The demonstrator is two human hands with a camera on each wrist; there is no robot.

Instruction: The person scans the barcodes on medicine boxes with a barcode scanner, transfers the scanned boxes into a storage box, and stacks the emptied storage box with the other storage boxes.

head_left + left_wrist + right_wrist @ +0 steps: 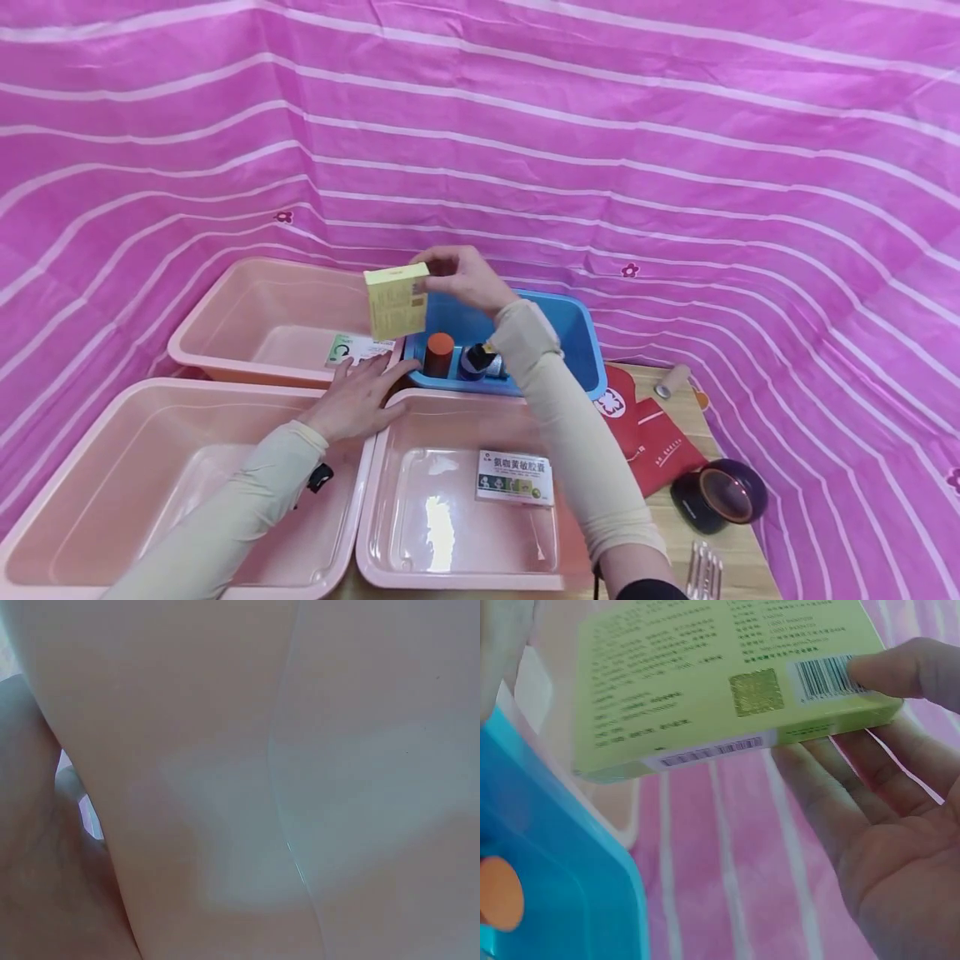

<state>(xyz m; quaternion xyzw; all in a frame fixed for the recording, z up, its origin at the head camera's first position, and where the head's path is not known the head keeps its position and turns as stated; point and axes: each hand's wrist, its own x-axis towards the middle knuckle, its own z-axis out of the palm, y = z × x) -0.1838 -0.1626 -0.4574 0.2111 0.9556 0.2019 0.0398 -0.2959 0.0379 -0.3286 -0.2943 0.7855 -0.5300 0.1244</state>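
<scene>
My right hand [468,279] pinches a yellow medicine box [397,310] by one edge, above where the back pink bin meets the blue bin. In the right wrist view the thumb presses beside the barcode on the printed face, with the fingers behind the box. My left hand [362,402] rests with fingers spread over the meeting rims of the pink bins. Near its fingertips, a white and green box [360,348] lies in the back pink bin [225,308]. The left wrist view is mostly filled by a pink bin wall [225,690].
The blue bin [577,333] holds an orange-capped bottle [439,354] and other small items. A white medicine box [514,477] lies in the front right pink bin [420,575]; another pink bin [112,408] stands left. Red pouches [663,446], a dark cup [720,493] and forks [705,571] sit at right.
</scene>
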